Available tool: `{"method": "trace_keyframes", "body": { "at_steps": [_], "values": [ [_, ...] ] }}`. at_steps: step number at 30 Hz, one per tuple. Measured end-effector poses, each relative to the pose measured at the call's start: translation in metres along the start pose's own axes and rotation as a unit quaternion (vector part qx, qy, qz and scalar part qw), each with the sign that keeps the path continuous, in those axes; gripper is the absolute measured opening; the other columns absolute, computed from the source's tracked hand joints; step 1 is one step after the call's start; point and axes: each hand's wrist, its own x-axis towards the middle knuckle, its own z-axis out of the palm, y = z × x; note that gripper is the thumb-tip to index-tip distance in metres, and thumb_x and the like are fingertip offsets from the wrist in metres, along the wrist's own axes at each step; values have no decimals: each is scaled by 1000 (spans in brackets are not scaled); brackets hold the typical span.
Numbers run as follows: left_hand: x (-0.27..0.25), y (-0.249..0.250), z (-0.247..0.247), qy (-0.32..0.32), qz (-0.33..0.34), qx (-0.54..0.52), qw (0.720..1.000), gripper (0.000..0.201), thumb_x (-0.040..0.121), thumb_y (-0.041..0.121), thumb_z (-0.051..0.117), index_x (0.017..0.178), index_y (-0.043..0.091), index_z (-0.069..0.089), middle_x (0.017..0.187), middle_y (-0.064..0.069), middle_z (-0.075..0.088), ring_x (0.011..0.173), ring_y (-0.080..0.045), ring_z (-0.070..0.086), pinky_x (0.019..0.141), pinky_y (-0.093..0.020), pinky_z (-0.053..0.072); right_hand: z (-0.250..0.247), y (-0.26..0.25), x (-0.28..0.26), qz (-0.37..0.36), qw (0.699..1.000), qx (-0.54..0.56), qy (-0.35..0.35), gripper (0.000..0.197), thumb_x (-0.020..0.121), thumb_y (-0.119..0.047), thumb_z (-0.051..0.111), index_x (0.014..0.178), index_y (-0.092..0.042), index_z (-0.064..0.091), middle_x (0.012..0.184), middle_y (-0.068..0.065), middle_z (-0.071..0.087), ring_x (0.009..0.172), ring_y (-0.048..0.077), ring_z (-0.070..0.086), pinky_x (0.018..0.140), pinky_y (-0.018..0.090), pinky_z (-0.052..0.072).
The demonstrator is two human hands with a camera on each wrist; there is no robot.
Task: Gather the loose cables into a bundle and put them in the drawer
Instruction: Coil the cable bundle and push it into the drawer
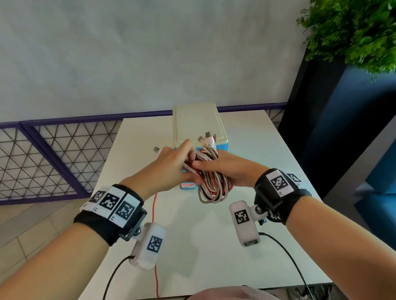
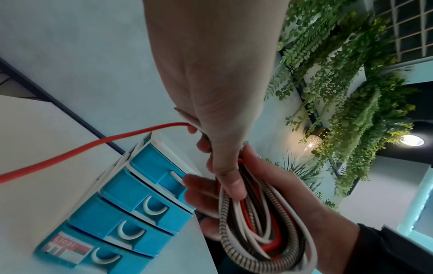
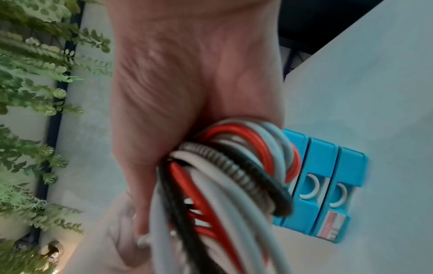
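— How's the light?
— Bright and even in the head view; soft shadows fall on the table (image 1: 258, 262) below the wrists. A round lamp (image 2: 411, 140) glows beyond the left hand (image 2: 211, 92).
— Sharpness?
— The plant (image 1: 366, 21) smears at the bent edge. The cables (image 3: 234, 185) under the right hand (image 3: 187, 83) blur.

Office lounge or café corner

A white counter (image 1: 222, 242) stands against a purple mesh railing (image 1: 40, 160); a dark planter (image 1: 331, 128) with ferns (image 1: 359, 21), hanging greenery and ceiling lamps around it.
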Motion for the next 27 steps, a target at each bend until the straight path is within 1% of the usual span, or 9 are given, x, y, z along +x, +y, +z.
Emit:
{"method": "trace_keyframes", "body": {
  "at_steps": [3, 5, 7, 10, 13, 15, 18, 22, 27],
  "values": [
    [2, 1, -3, -15, 14, 28, 999, 63, 61, 34, 85, 94, 27, 32, 77, 7, 71, 80, -19, 62, 69, -40, 53, 4, 6, -2, 5, 997, 55, -54, 18, 96, -13, 57, 110, -3, 58, 89, 22, 59, 85, 25, 68, 75, 30, 57],
    [4, 1, -5, 2, 36, 122, 992, 64, 61, 47, 80, 98, 27, 31, 74, 7, 70, 84, -23, 56, 74, -39, 49, 8, 7, -2, 6, 997, 68, -47, 3, 94, -9, 58, 96, -6, 59, 76, 16, 58, 81, 26, 67, 73, 30, 57],
    [6, 3, -8, 23, 49, 193, 980, 63, 63, 52, 74, 103, 29, 31, 74, 6, 70, 84, -24, 52, 76, -37, 45, 10, 8, -1, 5, 998, 63, -30, 8, 93, -6, 60, 85, -10, 59, 68, 10, 56, 75, 23, 63, 68, 27, 56],
    [13, 7, -22, -33, -9, 192, 981, 67, 57, 58, 76, 105, 32, 37, 77, 5, 68, 73, -18, 60, 66, -36, 51, 9, 10, 0, 9, 999, 28, -40, 9, 92, -13, 63, 83, -12, 59, 69, 6, 58, 71, 18, 62, 65, 26, 54],
    [18, 4, -47, -178, -119, 58, 975, 60, 64, 53, 80, 107, 22, 51, 90, -1, 72, 76, -15, 67, 75, -33, 54, 2, 14, -2, 35, 999, -11, -21, 9, 87, -16, 69, 91, -13, 62, 74, 7, 66, 70, 19, 63, 69, 32, 55],
    [15, -5, -59, -201, -148, -103, 963, 48, 77, 44, 70, 110, 11, 59, 95, -6, 73, 78, -16, 68, 77, -27, 54, -3, 17, -4, 37, 999, 1, -23, 8, 87, -12, 68, 91, -13, 61, 73, 8, 65, 67, 19, 62, 68, 32, 55],
    [8, -18, -61, -145, -183, -283, 930, 45, 88, 43, 50, 111, 6, 62, 99, -15, 70, 80, -22, 68, 78, -27, 56, -4, 20, -3, 19, 999, 44, -8, 12, 84, -14, 69, 91, -10, 60, 74, 8, 63, 68, 21, 61, 70, 36, 53],
    [0, -23, -42, -85, -236, -372, 894, 47, 101, 40, 32, 114, 3, 58, 71, -4, 57, 58, -16, 50, 68, -31, 50, -1, 21, 6, -9, 992, 111, 64, 9, 89, -14, 66, 92, -8, 62, 79, 10, 64, 70, 22, 65, 75, 39, 55],
    [-5, -14, -20, -26, -234, -426, 874, 38, 102, 36, 34, 106, 8, 60, 66, 2, 46, 54, -11, 37, 60, -26, 39, -2, 24, 19, -22, 973, 162, 165, 11, 90, -15, 65, 98, -8, 60, 80, 9, 64, 71, 22, 68, 68, 37, 58]
  ]
}}
